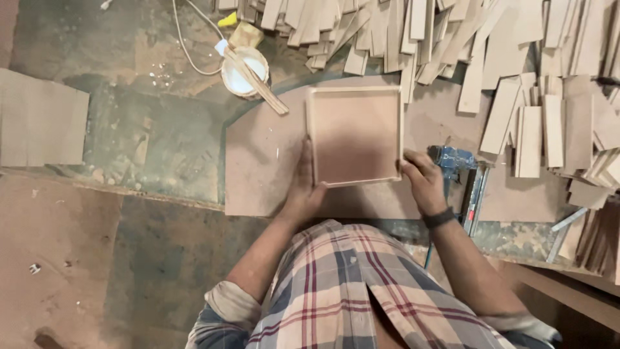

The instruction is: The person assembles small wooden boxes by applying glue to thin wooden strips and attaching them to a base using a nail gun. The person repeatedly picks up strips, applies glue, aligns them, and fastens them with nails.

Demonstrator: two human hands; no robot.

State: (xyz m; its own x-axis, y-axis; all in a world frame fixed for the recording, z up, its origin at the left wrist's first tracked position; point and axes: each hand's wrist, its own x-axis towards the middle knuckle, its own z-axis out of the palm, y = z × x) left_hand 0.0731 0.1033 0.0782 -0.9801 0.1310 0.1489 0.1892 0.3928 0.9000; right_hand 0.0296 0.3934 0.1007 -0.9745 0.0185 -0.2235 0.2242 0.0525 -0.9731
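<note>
A shallow square wooden tray (355, 136) with a thin raised rim rests on a larger brown board (265, 161). My left hand (303, 187) grips the tray's near left edge, thumb on the rim. At the near right corner my right hand (423, 181) holds the tray; a dark band sits on that wrist. Both hands are closed on the tray's sides.
A white bowl of glue (242, 74) with a flat stick across it stands behind the board on the left. Several cut wooden strips (529, 123) are heaped at the back and right. A blue power tool (452, 161) lies beside my right hand. A flat panel (39, 119) lies far left.
</note>
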